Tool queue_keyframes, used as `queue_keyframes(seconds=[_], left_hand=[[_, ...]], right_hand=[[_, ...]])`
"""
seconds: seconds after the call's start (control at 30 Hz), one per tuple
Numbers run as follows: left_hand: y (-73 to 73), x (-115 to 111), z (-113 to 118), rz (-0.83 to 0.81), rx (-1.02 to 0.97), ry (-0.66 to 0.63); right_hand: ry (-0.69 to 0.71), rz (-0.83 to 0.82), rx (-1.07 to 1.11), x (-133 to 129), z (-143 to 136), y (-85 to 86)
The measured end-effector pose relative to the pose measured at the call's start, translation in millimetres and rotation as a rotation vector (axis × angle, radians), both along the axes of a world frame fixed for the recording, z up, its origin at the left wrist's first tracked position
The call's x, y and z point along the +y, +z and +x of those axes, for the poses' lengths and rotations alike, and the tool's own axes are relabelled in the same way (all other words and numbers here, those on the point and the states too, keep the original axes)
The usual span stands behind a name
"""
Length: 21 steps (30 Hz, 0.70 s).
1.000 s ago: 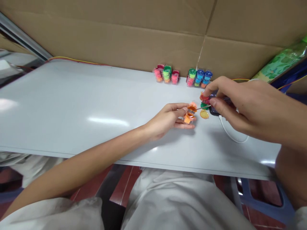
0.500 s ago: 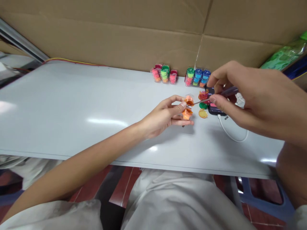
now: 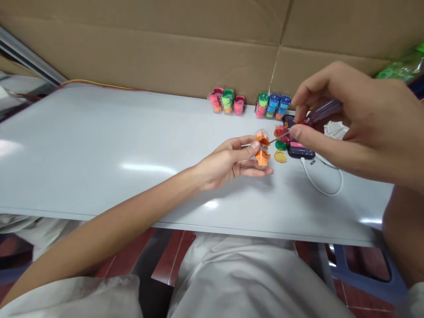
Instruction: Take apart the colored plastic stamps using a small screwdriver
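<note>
Right hand (image 3: 359,121): grip closed round a screwdriver-like tool (image 3: 324,111), tip at the orange piece (image 3: 261,159).
Left hand (image 3: 227,162): grip clamped on that piece, over the desk (image 3: 132,132).
Slip risk: too hard a push could skid the tip into the left thumb (image 3: 254,146) just beside it.
Yellow disc (image 3: 280,157): on the desk, near the phone (image 3: 300,152).
Stacked pieces (image 3: 228,101): along the cardboard (image 3: 165,57).

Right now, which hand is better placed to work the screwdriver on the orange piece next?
Probably the right hand: it grips the screwdriver, whose shaft reaches the orange piece, while the left hand is occupied holding that piece.
</note>
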<state>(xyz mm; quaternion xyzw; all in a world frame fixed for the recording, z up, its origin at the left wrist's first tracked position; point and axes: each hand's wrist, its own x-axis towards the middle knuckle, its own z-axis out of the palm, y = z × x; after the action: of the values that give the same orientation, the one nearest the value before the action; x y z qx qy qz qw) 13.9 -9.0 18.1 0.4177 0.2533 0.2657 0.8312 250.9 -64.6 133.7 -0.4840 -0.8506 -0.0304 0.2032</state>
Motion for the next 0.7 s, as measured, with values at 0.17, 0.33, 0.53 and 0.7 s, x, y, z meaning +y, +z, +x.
queue_keyframes(seconds=[0.17, 0.33, 0.53, 0.7], left_hand=[[1.3, -1.8, 0.4, -0.011, 0.003, -0.006], [1.9, -1.2, 1.4, -0.021, 0.01, 0.004], [0.7, 1.7, 1.1, -0.021, 0.012, 0.018], [1.2, 4.3, 0.7, -0.004, 0.03, -0.007]], right_hand=[[0.007, 0.072, -0.017, 2.2, 1.4, -1.1], [0.0, -0.039, -0.013, -0.8, -0.9, 3.6], [0.025, -0.016, -0.023, -2.6, -0.5, 3.3], [0.046, -0.05, -0.039, -3.7, -2.7, 2.9]])
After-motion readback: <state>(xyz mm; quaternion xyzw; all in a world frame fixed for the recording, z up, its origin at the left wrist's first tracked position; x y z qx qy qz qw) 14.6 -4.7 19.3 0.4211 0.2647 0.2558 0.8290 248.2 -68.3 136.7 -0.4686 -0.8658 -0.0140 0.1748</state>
